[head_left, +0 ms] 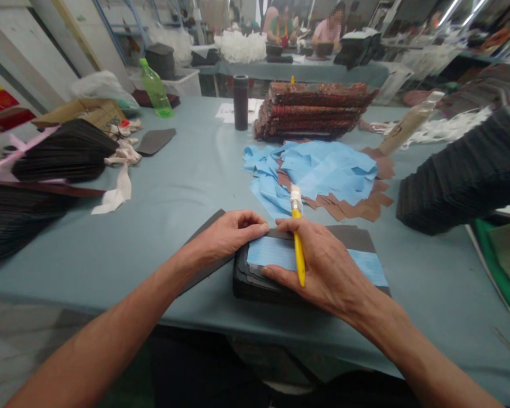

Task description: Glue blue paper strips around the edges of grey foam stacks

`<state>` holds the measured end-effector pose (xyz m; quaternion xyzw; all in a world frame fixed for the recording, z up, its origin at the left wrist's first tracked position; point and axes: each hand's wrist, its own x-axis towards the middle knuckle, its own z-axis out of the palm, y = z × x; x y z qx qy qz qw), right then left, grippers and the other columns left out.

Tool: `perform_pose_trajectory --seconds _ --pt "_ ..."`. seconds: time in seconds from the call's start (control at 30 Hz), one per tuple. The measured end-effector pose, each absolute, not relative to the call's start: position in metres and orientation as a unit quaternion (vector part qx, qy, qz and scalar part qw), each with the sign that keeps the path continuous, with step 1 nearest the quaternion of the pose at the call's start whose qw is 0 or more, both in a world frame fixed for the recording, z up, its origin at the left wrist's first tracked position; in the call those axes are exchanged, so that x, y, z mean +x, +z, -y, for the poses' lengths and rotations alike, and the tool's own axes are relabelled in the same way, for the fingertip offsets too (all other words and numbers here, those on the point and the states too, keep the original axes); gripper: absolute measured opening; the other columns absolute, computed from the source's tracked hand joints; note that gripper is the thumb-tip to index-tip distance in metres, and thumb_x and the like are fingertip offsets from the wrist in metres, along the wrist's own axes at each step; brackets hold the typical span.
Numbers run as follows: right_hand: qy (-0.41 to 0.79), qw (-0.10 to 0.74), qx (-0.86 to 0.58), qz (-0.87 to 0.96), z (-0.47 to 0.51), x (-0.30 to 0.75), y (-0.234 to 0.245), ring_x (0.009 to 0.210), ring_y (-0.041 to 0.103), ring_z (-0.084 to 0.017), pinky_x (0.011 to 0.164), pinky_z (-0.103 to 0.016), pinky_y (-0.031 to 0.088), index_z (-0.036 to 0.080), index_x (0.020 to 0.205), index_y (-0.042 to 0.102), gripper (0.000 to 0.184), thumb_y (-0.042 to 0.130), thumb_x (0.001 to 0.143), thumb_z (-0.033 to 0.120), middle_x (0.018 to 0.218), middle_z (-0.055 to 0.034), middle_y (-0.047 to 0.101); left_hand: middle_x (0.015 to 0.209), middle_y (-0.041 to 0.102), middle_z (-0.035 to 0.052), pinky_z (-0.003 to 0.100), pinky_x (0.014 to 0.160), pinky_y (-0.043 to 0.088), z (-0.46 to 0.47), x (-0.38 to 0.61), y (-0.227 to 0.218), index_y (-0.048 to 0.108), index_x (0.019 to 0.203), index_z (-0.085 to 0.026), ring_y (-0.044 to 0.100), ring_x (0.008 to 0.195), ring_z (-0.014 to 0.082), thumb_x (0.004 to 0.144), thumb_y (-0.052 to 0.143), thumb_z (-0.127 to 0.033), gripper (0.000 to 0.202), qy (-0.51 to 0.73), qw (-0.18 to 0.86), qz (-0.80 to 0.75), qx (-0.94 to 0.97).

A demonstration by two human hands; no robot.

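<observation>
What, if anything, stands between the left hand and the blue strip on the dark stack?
Nothing visible does: the left hand is at the far left corner of the blue strip. Only the right hand, holding a yellow brush, covers part of the stack farther right.

Bold dark characters on the brown cardboard [91, 111], over at the left, but they're slanted and too blurred to call! Across to the cloudy bottle [409, 126], and there's a dark mark resembling a "B"; nothing else reads.
</observation>
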<state>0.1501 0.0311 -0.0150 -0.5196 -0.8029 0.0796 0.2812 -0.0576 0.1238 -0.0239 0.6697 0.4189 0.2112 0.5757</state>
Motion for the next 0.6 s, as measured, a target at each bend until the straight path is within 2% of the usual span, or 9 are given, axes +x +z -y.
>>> perform_pose_trajectory --seconds 0.27,0.5,0.6 --pt "0.062 0.276 -0.518 0.807 -0.032 0.15 -0.015 0.11 0.072 -0.038 0.093 -0.052 0.061 0.014 0.126 0.06 0.056 0.085 0.086 0.044 0.12 -0.0179 0.075 0.087 0.071 0.003 0.031 0.074 0.046 -0.122 -0.049 -0.023 0.074 0.09 -0.018 0.062 0.083 0.0205 0.082 0.064 -0.051 0.035 0.212 0.541 -0.44 0.685" --pt "0.076 0.275 -0.521 0.804 -0.031 0.15 -0.015 0.112 0.071 -0.039 0.094 -0.053 0.06 0.015 0.125 0.061 0.053 0.084 0.086 0.042 0.123 -0.0176 0.075 0.079 0.068 -0.0003 0.028 0.062 0.04 -0.129 -0.04 -0.022 0.074 0.09 -0.019 0.058 0.072 0.0174 0.074 0.061 -0.036 0.027 0.196 0.534 -0.45 0.689" --pt "0.074 0.276 -0.521 0.804 -0.031 0.149 -0.014 0.11 0.072 -0.037 0.094 -0.052 0.06 0.016 0.124 0.061 0.052 0.085 0.086 0.041 0.121 -0.0172 0.075 0.079 0.069 0.0001 0.027 0.062 0.041 -0.134 -0.038 -0.023 0.075 0.086 -0.019 0.058 0.073 0.0176 0.071 0.061 -0.034 0.026 0.184 0.545 -0.451 0.682"
